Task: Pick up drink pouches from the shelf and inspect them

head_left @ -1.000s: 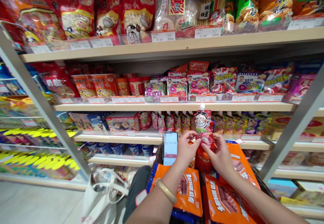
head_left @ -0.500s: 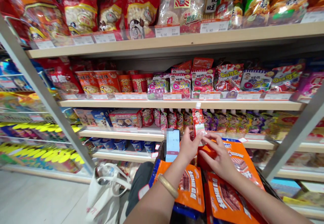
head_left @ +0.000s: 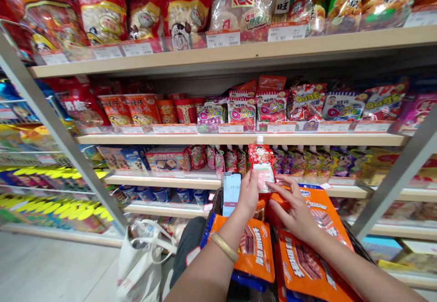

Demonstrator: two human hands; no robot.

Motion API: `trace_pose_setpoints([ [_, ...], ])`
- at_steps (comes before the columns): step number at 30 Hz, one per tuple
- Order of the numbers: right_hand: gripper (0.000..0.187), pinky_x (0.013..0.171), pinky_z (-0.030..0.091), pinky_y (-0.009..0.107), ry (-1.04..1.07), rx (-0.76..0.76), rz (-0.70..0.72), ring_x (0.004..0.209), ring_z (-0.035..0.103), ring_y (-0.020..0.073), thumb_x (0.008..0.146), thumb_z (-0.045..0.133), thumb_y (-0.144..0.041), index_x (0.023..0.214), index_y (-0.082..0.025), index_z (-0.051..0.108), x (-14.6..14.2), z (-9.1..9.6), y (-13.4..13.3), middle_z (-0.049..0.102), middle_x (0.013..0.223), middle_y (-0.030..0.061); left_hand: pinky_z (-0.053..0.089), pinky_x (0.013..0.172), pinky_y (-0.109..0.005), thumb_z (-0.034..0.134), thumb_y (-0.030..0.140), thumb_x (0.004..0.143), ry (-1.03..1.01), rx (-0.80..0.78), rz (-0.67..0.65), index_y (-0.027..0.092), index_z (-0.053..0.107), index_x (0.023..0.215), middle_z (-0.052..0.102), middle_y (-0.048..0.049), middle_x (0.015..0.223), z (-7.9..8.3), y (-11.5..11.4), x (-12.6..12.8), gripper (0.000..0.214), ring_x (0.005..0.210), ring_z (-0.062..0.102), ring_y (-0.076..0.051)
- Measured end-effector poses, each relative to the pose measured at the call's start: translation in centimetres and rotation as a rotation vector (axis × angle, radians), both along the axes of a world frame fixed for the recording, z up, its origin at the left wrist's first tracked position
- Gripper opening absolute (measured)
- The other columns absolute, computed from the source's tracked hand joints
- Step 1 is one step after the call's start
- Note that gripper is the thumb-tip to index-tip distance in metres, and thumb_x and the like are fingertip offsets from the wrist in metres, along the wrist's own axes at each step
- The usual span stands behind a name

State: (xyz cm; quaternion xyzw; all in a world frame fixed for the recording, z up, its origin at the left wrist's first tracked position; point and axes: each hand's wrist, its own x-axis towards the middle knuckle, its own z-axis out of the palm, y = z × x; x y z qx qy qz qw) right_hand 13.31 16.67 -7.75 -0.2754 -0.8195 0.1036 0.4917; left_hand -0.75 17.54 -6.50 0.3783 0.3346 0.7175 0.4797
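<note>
Upright in front of the shelves is a red jelly pouch (head_left: pixel 263 160) with a white spout cap, its printed face turned toward me. My left hand (head_left: pixel 248 193) is closed on the pouch's lower left edge; a gold bangle sits on that wrist. My right hand (head_left: pixel 292 204) has its fingers apart at the pouch's lower right, the fingertips touching or almost touching it. Below both hands, orange snack bags (head_left: pixel 256 243) lie in a dark basket (head_left: pixel 362 247). A lit phone (head_left: pixel 231 193) leans at the basket's left side.
Similar spouted pouches (head_left: pixel 312 162) line the shelf behind the hands. Gummy bags (head_left: pixel 272 106) and snack tubs fill the shelf above, and large snack bags (head_left: pixel 189 8) the top one. A white tote bag (head_left: pixel 139 261) stands on the floor at left, beside a dark-clothed leg (head_left: pixel 189 249).
The pouch has turned from nearly edge-on to face me and shifted slightly left. My left hand has turned with it, and my right fingers have come off its edge or loosened.
</note>
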Motion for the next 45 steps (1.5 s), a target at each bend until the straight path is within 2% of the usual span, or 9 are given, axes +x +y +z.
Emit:
trace_pose_setpoints([
  [8,0.039,0.102,0.043,0.048,0.002,0.002,0.003,0.121,0.046,0.026,0.088,0.053,-0.023,0.126,-0.031,0.056,0.0,0.0,0.0,0.043,0.128,0.0094,0.05,0.084,-0.037,0.052,0.068,0.077,-0.057,-0.041,0.023,0.01,0.069,0.093,0.073,-0.0121,0.089,0.1,-0.1,-0.1,0.063,0.083,0.067,-0.023],
  [14,0.039,0.099,0.046,0.045,0.002,-0.019,0.026,0.123,0.046,0.0254,0.088,0.052,-0.023,0.126,-0.032,0.056,0.1,0.0,-0.1,0.041,0.129,0.0092,0.051,0.079,-0.036,0.053,0.073,0.072,-0.08,-0.056,0.028,0.009,0.07,0.092,0.073,-0.0121,0.084,0.4,-0.2,0.0,0.069,0.078,0.068,-0.023],
  [20,0.037,0.099,0.046,0.043,0.005,-0.016,0.034,0.123,0.044,0.0243,0.088,0.052,-0.02,0.124,-0.03,0.057,0.3,0.0,-0.1,0.04,0.127,0.0095,0.05,0.079,-0.035,0.055,0.071,0.073,-0.06,-0.067,0.06,0.01,0.07,0.087,0.073,-0.0118,0.083,0.9,-0.6,0.1,0.064,0.079,0.068,-0.023],
  [28,0.036,0.101,0.044,0.046,0.018,0.013,0.015,0.122,0.045,0.0258,0.087,0.054,-0.022,0.122,-0.03,0.06,0.3,-0.1,-0.1,0.043,0.127,0.0095,0.051,0.08,-0.037,0.055,0.07,0.073,-0.054,-0.078,0.039,0.009,0.068,0.082,0.073,-0.0125,0.081,1.0,-0.7,0.1,0.063,0.076,0.068,-0.024],
  [36,0.037,0.102,0.044,0.048,0.012,0.027,0.016,0.124,0.045,0.0265,0.087,0.053,-0.021,0.123,-0.03,0.06,0.4,-0.3,0.0,0.041,0.128,0.0097,0.05,0.085,-0.04,0.057,0.069,0.073,-0.075,-0.074,0.011,0.008,0.07,0.086,0.074,-0.0138,0.085,1.4,-1.1,0.2,0.063,0.084,0.069,-0.027],
  [45,0.04,0.097,0.048,0.046,-0.008,0.037,0.004,0.12,0.047,0.0261,0.087,0.053,-0.021,0.125,-0.031,0.058,0.3,-0.3,-0.1,0.04,0.125,0.0097,0.051,0.082,-0.034,0.056,0.067,0.075,0.014,-0.088,0.063,0.011,0.07,0.082,0.074,-0.0102,0.083,0.8,-0.8,-0.1,0.059,0.085,0.067,-0.023],
])
